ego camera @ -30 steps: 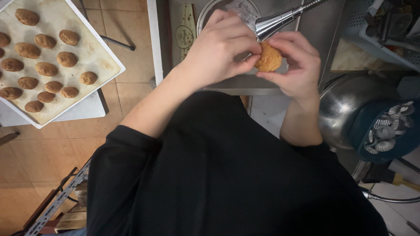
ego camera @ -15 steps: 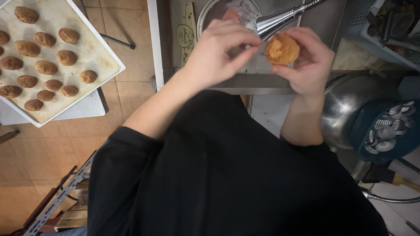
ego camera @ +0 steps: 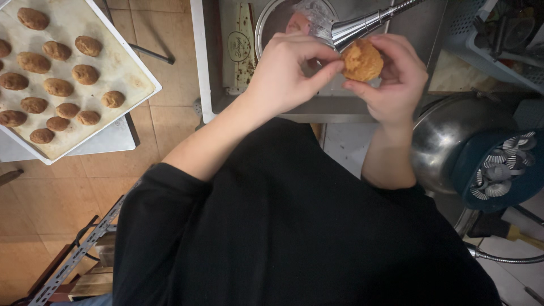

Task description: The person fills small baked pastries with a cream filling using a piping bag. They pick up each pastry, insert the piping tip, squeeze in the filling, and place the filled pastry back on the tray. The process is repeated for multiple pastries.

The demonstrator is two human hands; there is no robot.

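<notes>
A round golden-brown pastry puff (ego camera: 361,60) is held up in front of me over the counter. My right hand (ego camera: 396,85) cups it from the right and below. My left hand (ego camera: 286,71) pinches its left side with thumb and fingertips. Just above the puff a shiny metal nozzle (ego camera: 362,25) points down-left toward it, with crinkled clear plastic (ego camera: 313,12) at its tip. Behind the hands sits a round metal bowl (ego camera: 272,20) with something pink inside.
A baking tray (ego camera: 127,71) lined with paper holds several brown puffs (ego camera: 56,51) at the left. A large steel bowl (ego camera: 447,136) and a dark blue container of small fluted metal moulds (ego camera: 498,170) stand at the right. Tiled floor lies below.
Both hands lifted the puff slightly up and right, toward the metal nozzle. My left fingers shifted from covering the top to pinching its side.
</notes>
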